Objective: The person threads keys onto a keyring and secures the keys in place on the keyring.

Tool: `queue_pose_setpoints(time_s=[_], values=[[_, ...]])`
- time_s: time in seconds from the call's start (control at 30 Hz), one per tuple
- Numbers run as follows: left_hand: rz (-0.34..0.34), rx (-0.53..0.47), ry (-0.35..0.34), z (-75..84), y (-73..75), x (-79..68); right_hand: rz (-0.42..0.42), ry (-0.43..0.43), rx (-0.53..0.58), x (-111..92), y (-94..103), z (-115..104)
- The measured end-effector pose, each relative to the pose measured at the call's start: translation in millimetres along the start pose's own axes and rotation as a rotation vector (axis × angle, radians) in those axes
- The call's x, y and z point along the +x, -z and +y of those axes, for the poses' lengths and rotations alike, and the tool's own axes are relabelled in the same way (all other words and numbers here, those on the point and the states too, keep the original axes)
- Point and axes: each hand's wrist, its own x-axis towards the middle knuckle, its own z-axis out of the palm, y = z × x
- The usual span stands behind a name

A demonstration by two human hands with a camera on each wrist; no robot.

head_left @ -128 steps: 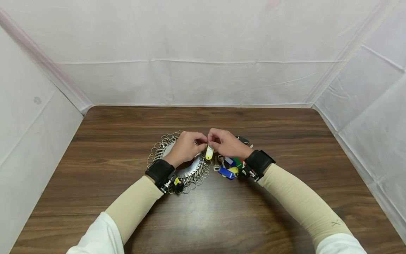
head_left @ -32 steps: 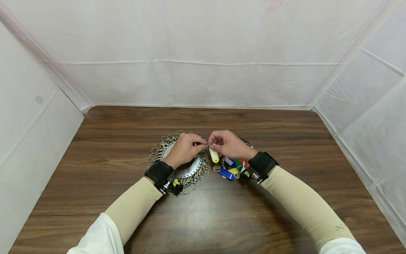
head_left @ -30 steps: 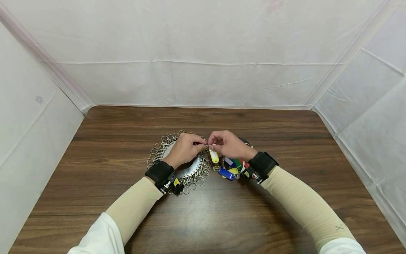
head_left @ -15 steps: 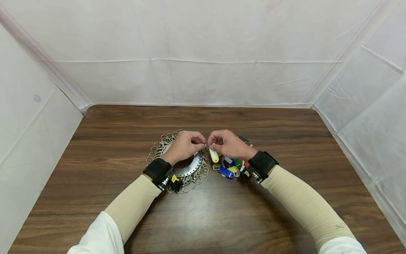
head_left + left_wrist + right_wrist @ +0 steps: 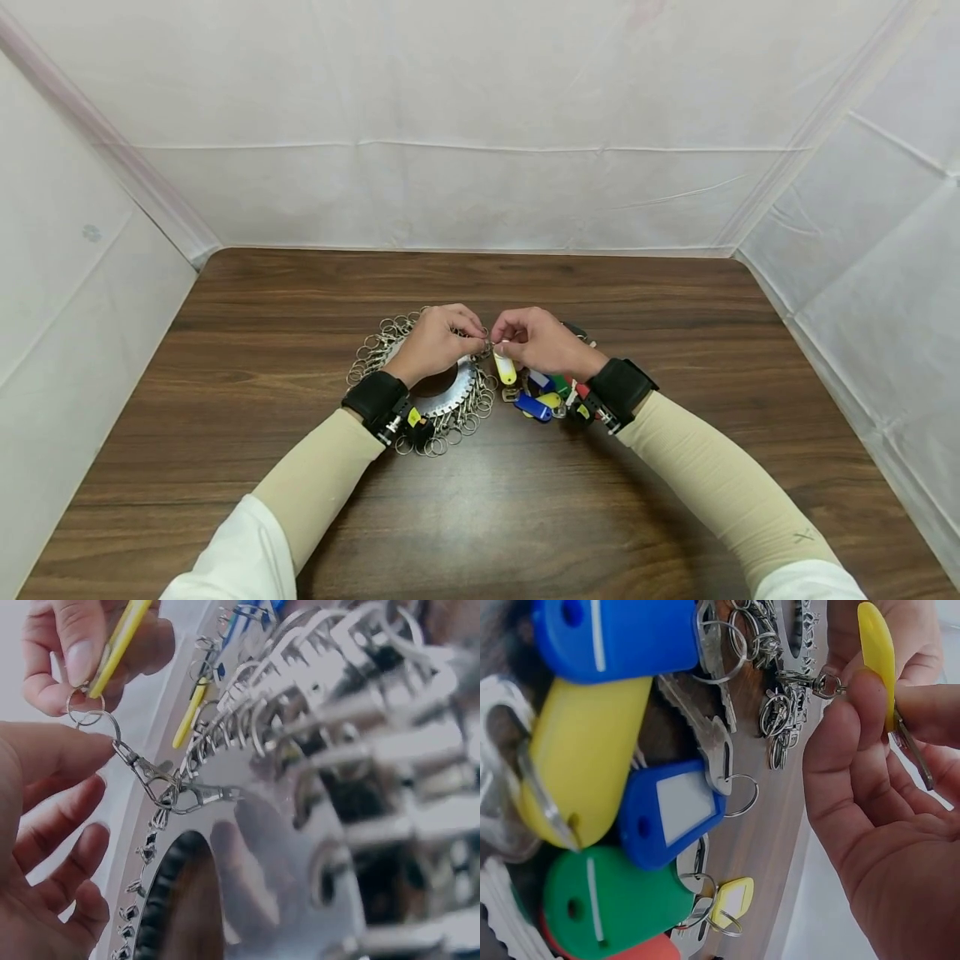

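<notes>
My right hand (image 5: 551,342) pinches a yellow key tag (image 5: 879,652) between thumb and finger. A small key (image 5: 913,754) hangs behind that tag in the right wrist view. My left hand (image 5: 435,339) meets it, thumb tip and finger on a split ring (image 5: 112,724) that links with the tag's small ring (image 5: 77,701). That split ring ends in a metal clasp (image 5: 133,761), which runs to the rim of a round metal disc (image 5: 450,398). Many similar rings and clasps (image 5: 471,425) hang around the disc, partly hidden under my left hand.
Right of the disc lies a pile of tagged keys, with a blue tag (image 5: 534,407), a green tag (image 5: 615,900) and another yellow tag (image 5: 592,757). A dark item (image 5: 573,330) lies behind my right hand. White sheeting (image 5: 480,125) surrounds the brown table (image 5: 480,517).
My left thumb and finger have drawn slightly back left and spread a little, uncovering more of the ring. My right hand keeps its pinch on the yellow tag almost in place.
</notes>
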Motion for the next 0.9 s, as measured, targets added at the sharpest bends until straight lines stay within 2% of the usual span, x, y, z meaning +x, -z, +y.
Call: queue_pose_setpoints(time_s=[0.17,0.3,0.4,0.57,0.73,0.9], values=[[-0.009,-0.006,0.06,-0.3,1.0,0.4,-0.013,0.013,-0.052,-2.2,-0.2,-0.8],[-0.037,0.033,0.066,1.7,0.5,0.4,0.005,0.039,-0.099,-3.1,3.3,4.6],[-0.051,0.06,0.056,2.1,-1.6,1.0,0.023,0.045,-0.092,-3.3,6.7,6.6],[-0.091,0.145,0.014,0.8,-9.6,1.9,0.041,0.007,-0.041,-2.4,10.9,10.9],[-0.118,0.215,0.005,5.0,-13.9,0.7,0.082,-0.048,-0.084,0.8,14.3,17.6],[-0.084,0.246,0.026,7.4,-8.7,-2.4,0.097,-0.083,-0.126,6.8,18.3,23.5]])
